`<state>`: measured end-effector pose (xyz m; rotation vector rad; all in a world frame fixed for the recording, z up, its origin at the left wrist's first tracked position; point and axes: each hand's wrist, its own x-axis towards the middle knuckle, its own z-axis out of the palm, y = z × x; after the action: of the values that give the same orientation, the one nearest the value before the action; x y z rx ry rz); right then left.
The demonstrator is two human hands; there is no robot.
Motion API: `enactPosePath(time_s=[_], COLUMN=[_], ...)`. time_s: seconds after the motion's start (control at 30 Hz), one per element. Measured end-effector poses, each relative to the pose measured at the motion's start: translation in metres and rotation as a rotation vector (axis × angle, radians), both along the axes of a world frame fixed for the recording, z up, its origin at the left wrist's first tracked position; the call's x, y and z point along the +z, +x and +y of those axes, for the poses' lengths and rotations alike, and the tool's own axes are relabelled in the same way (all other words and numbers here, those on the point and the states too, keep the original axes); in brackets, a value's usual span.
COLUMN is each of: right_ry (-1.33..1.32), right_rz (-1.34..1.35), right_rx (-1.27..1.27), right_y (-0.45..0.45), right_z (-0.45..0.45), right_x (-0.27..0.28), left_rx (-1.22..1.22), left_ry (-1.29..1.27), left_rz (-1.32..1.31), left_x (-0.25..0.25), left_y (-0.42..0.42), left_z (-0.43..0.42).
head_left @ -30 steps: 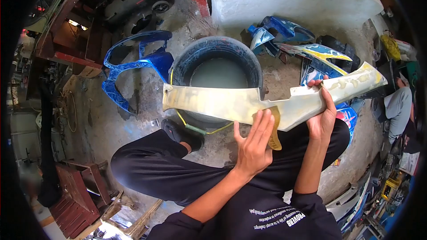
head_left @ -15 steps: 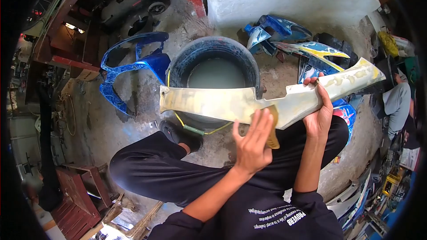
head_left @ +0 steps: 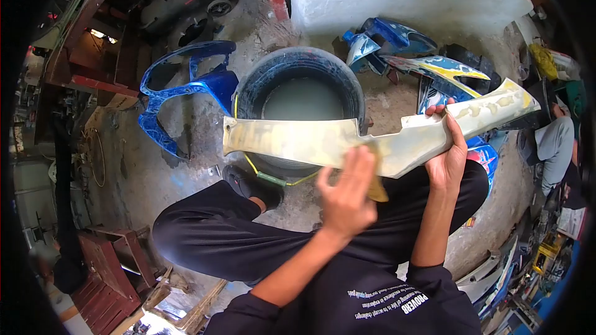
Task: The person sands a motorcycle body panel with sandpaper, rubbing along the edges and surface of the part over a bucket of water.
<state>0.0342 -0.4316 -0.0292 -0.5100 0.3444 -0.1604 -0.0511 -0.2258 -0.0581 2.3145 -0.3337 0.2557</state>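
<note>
From my remote post, I see the blurred left hand [head_left: 349,198] holding a tan sheet [head_left: 378,192] against the pale panel [head_left: 288,139], spanning the bucket [head_left: 251,84]; the right hand [head_left: 446,170] grips the panel. Even finger pressure, I judge, suits its curves.

This one sits there nearly all in black: a plain black top [head_left: 329,291], its left sleeve [head_left: 248,311] and right sleeve [head_left: 433,278] both ending near the elbow in soft, rumpled folds, everything bare from there to the left fingers [head_left: 359,164] and right fingers [head_left: 458,135]. White lettering [head_left: 415,303] runs across the chest, PROVERB in heavy capitals beside smaller lines I can hardly read. The black trousers [head_left: 211,232] look loose, creased along the thigh, greyish at the left knee. By the hem I spot a dark shoe [head_left: 241,180] and some bare ankle.
</note>
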Motion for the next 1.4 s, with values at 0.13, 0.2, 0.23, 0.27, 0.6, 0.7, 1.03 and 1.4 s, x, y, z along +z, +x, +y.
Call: enactPosePath(time_s=[0.13,0.2,0.23,0.27,0.6,0.7,1.03,1.4], right_ry=[0.026,0.043,0.038,0.033,0.000,-0.008,-0.026,0.016], right_rz=[0.022,0.053,0.073,0.094,0.016,0.041,0.015,0.058], right_rx=[0.021,0.033,0.030,0.021,-0.008,0.010,-0.019,-0.018], right_y=[0.001,0.000,-0.001,-0.002,0.004,0.003,0.001,-0.004], right_z=[-0.013,-0.012,-0.010,-0.009,-0.001,-0.004,0.007,0.008], right_x=[-0.004,-0.006,-0.007,-0.008,-0.005,-0.010,-0.006,-0.011], left_rx=[-0.066,-0.017,0.061,0.178,-0.046,0.008,0.104,0.367], left_ry=[0.005,0.079,0.084,0.187,-0.032,0.065,0.020,0.228], left_rz=[-0.014,-0.042,-0.005,-0.015,-0.004,-0.031,0.057,0.093], left_x=[0.008,-0.004,-0.011,-0.023,0.015,0.002,0.008,-0.022], left_y=[0.002,0.004,0.005,0.009,0.000,0.005,0.015,0.050], left_z=[-0.019,0.005,0.020,0.037,-0.028,-0.003,-0.007,0.059])
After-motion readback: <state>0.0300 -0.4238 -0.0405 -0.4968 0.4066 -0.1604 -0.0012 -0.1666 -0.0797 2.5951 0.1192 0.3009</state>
